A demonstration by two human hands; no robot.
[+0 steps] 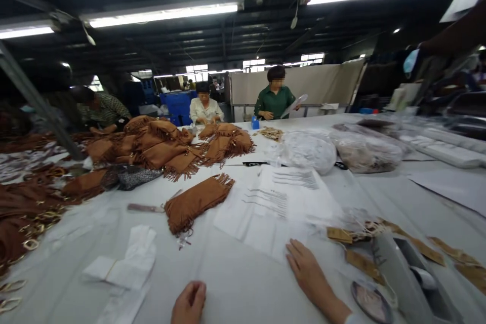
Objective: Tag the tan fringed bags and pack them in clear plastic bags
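My right hand (307, 269) lies flat with its fingers stretched out, its fingertips at the near edge of a spread of thin white plastic bags (243, 228). Low in the view, my left hand (189, 305) is curled into a loose fist above the white tabletop, and nothing shows in it. Beyond the left hand lies a brown fringed suede bag (199, 202), with a knife-like tool (146, 208) beside it. Rows of short dark chains or strips (268, 201) rest on the white plastic.
A grey tape dispenser (413, 278) and brown tags (362, 265) lie to the right. Folded white strips (127, 260) are at left. Brown fringed bags (170, 147) are heaped farther back. Filled clear plastic bags (307, 152) sit beyond the chains. Several people work across the table.
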